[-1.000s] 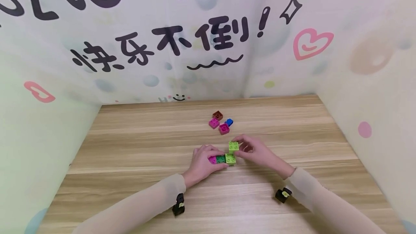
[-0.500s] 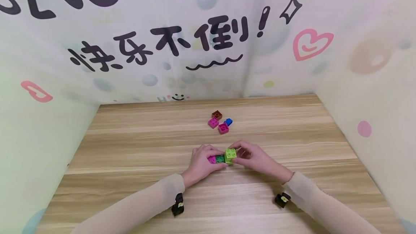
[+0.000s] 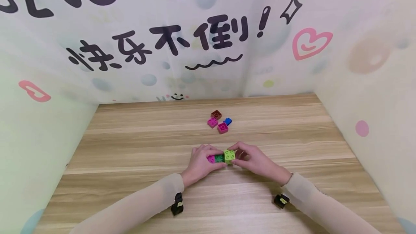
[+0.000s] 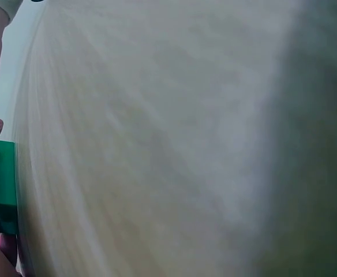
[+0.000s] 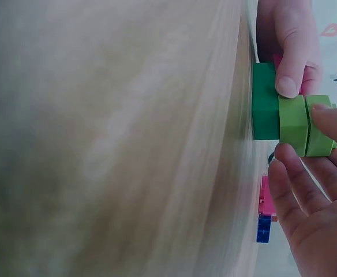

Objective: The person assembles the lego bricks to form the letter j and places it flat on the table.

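My left hand [image 3: 202, 161] grips a small build of toy building bricks on the wooden table, thumb on the near side and fingers on the far side. In it a magenta brick [image 3: 211, 159] and a dark green brick [image 5: 265, 104] show, with a light green brick [image 5: 293, 124] on the green one's right end. My right hand [image 3: 256, 159] pinches a second light green brick [image 3: 229, 155] between thumb and fingers, directly over the first. A thin dark line runs between the two light green bricks in the right wrist view. The left wrist view catches only the build's edge.
Beyond the hands lie loose bricks: a brown one [image 3: 216, 114], a magenta one [image 3: 212, 122], a pink-red one [image 3: 222, 128] with its hollow side up, and a small blue one [image 3: 228, 121]. Printed cloth walls [image 3: 214, 78] border the table [image 3: 136, 129] at the back and sides.
My right hand has lowered the second light green brick and shifted it slightly left, onto the first one. The left hand keeps its hold on the build.
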Demonstrator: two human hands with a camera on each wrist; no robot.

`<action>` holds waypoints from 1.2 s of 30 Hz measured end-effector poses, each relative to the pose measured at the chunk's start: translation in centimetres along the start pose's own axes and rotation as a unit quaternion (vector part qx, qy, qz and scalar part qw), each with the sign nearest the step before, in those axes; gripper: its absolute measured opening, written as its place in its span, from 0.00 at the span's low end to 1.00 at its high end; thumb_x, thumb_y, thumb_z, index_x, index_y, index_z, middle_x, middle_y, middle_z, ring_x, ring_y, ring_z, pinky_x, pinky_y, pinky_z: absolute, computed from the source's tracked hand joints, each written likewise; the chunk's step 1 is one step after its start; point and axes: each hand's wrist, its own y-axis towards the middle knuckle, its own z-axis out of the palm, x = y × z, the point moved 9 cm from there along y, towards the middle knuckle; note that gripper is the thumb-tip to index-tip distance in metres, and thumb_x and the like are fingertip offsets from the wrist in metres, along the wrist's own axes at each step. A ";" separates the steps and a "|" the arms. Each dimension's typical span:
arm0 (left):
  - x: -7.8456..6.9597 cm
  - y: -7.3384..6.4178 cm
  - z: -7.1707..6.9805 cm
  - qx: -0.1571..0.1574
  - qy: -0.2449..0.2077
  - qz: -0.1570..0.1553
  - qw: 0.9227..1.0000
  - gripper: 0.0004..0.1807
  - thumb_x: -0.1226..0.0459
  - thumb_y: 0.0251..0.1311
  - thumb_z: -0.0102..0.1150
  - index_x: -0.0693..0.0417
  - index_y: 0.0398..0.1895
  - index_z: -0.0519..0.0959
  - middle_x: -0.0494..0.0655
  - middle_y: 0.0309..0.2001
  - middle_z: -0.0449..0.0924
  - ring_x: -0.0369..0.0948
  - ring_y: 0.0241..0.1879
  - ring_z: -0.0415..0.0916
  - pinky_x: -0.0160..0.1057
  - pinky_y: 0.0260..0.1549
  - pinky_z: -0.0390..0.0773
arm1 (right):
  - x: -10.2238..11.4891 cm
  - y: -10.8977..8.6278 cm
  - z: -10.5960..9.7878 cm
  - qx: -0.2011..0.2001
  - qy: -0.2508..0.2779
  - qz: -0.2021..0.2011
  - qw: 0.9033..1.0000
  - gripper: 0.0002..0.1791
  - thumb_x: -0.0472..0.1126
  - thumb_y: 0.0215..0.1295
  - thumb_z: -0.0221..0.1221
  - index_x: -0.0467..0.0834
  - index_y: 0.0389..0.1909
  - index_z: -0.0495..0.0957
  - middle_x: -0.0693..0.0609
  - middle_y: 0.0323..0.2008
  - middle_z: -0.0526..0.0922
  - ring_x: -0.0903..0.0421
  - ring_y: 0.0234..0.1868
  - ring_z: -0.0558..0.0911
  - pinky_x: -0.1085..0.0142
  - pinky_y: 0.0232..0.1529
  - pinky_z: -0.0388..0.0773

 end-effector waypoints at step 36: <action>0.3 0.0 0.0 -0.021 -0.024 -0.001 0.999 0.25 0.50 0.53 0.80 0.44 0.55 0.88 0.39 0.52 0.88 0.41 0.52 0.78 0.48 0.55 0.60 | 1.1 0.3 0.1 -0.004 -0.063 -0.022 0.998 0.18 0.35 0.68 0.69 0.45 0.56 0.80 0.55 0.44 0.86 0.60 0.41 0.82 0.67 0.41 0.83</action>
